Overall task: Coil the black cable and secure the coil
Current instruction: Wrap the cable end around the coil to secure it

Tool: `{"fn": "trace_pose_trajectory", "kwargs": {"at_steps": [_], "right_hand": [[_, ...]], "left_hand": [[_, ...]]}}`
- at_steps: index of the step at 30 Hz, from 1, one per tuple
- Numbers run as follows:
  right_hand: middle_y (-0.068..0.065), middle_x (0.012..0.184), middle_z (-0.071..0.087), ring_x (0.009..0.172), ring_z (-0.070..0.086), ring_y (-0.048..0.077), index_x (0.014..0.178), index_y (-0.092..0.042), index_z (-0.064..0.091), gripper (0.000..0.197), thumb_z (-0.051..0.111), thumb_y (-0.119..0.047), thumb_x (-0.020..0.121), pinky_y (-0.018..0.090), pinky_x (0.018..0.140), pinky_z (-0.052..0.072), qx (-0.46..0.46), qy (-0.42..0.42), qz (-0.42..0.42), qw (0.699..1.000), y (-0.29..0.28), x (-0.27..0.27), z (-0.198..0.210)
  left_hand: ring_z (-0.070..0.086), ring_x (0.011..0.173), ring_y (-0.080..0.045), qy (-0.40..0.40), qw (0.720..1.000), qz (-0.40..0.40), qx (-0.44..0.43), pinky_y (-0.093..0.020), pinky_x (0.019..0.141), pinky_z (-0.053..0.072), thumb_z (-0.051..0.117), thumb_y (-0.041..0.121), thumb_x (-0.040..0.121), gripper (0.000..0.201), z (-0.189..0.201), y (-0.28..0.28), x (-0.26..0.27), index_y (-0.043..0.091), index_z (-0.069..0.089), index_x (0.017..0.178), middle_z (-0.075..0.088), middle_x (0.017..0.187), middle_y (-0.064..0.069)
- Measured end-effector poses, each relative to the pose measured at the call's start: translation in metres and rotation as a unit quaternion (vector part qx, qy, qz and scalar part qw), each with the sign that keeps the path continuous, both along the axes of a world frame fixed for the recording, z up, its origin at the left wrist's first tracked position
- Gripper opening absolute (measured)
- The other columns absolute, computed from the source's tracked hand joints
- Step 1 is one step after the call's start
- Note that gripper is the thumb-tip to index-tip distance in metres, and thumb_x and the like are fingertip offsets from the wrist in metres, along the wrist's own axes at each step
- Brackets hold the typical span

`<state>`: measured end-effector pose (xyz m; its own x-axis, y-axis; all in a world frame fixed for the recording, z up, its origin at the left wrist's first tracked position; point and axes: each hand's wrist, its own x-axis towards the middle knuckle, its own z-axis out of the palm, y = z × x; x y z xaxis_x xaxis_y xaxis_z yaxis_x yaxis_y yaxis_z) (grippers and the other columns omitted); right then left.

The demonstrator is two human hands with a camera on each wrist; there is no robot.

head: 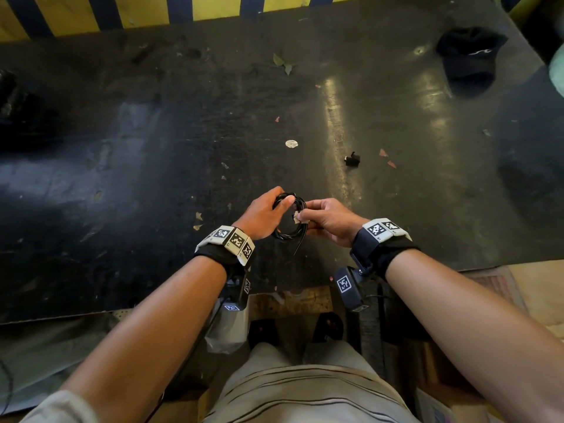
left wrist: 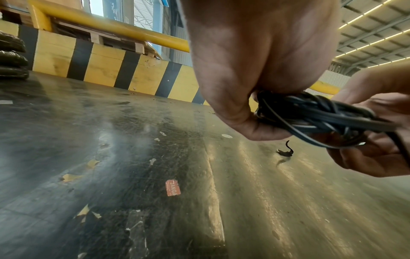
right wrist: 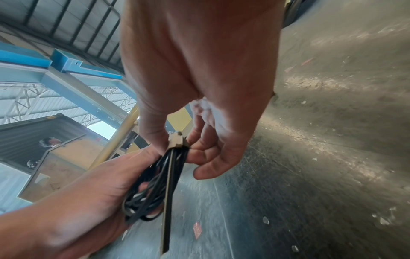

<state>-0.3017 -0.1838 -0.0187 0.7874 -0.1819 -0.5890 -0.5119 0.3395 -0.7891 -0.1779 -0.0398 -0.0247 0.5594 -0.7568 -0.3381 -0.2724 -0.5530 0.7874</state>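
Coiling looks done: the left hand (head: 265, 214) grips the black cable (head: 290, 233) coil, the right hand (head: 328, 220) pinches its strap (right wrist: 177, 140); next, probably cinching it.

Both hands meet out front — left hand (head: 265, 214) curled closed, right hand (head: 329, 220) fingertips pinching.

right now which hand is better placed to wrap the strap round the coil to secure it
Probably the right hand: its fingertips pinch the pale-ended strap right at the black cable coil, strap tail hanging free. The left hand grips the coil's far side, steadying the loops.
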Motion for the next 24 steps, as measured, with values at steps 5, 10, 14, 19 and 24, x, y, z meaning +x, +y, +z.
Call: {"fn": "trace_pose_trajectory", "kwargs": {"at_steps": [5, 10, 14, 19, 24], "right_hand": [[0.003, 0.08, 0.065, 0.061, 0.062, 0.008, 0.095, -0.013, 0.067, 0.012, 0.068, -0.005, 0.087, 0.023, 0.06, 0.051, -0.06, 0.022, -0.001, 0.998, -0.002, -0.002, -0.002], [0.002, 0.078, 0.065, 0.071, 0.062, 0.015, 0.096, -0.013, 0.068, 0.011, 0.066, -0.011, 0.085, 0.028, 0.065, 0.05, -0.107, 0.031, -0.02, 0.994, -0.007, -0.007, -0.01], [0.005, 0.086, 0.068, 0.073, 0.064, 0.014, 0.102, -0.012, 0.068, 0.018, 0.068, -0.004, 0.087, 0.025, 0.061, 0.05, -0.068, 0.023, -0.027, 0.997, -0.013, -0.014, -0.009], [0.01, 0.093, 0.066, 0.069, 0.059, 0.013, 0.101, -0.013, 0.067, 0.016, 0.066, -0.005, 0.088, 0.021, 0.053, 0.045, -0.111, 0.042, -0.03, 0.992, -0.024, -0.016, -0.004], [0.011, 0.097, 0.075, 0.08, 0.069, 0.02, 0.113, -0.02, 0.065, 0.031, 0.07, -0.012, 0.084, 0.033, 0.066, 0.056, -0.203, 0.064, -0.079, 0.974, -0.042, -0.02, -0.008]], "left_hand": [[0.052, 0.069, -0.012, 0.005, 1.0, 0.01, 0.012, -0.028, 0.062, 0.043, 0.049, 0.043, 0.104, 0.026, -0.001, -0.006, -0.003, 0.019, 0.058, 0.105, 0.056, 0.081, -0.001], [0.055, 0.072, -0.014, 0.023, 0.999, 0.02, 0.011, -0.031, 0.065, 0.048, 0.053, 0.046, 0.101, 0.025, 0.001, -0.016, -0.008, 0.022, 0.058, 0.108, 0.059, 0.084, -0.002], [0.059, 0.075, -0.018, 0.034, 0.999, 0.027, 0.017, -0.046, 0.077, 0.057, 0.055, 0.047, 0.1, 0.029, 0.001, -0.019, -0.006, 0.021, 0.059, 0.11, 0.063, 0.085, -0.004], [0.061, 0.075, -0.019, 0.068, 0.997, 0.02, 0.014, -0.049, 0.08, 0.06, 0.056, 0.043, 0.1, 0.027, 0.004, -0.033, -0.01, 0.018, 0.059, 0.111, 0.062, 0.082, -0.004], [0.069, 0.081, -0.02, 0.111, 0.993, 0.024, 0.021, -0.049, 0.081, 0.063, 0.059, 0.039, 0.1, 0.028, 0.003, -0.062, -0.009, 0.017, 0.058, 0.116, 0.066, 0.09, -0.006]]}}
